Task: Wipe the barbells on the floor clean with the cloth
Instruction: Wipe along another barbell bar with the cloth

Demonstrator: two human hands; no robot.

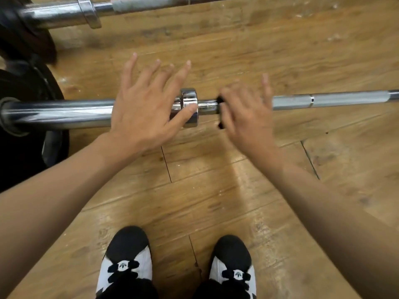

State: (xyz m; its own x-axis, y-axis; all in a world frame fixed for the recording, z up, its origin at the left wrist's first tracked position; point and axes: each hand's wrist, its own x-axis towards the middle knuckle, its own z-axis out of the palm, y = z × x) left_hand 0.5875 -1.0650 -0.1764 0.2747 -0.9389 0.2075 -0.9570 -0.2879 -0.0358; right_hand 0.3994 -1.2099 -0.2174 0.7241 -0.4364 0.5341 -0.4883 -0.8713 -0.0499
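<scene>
chrome barbell (64, 113), dark cloth (220, 124), wood-grain floor (216, 190)

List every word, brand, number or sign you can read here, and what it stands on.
No words or numbers can be read.
On the left shoe: small leaf-shaped emblem on the tongue, no letters legible.
On the right shoe: same emblem, no letters legible.
On the near barbell, far barbell and weight plate: no markings visible.
On the cloth in the right hand: no label shows.
</scene>
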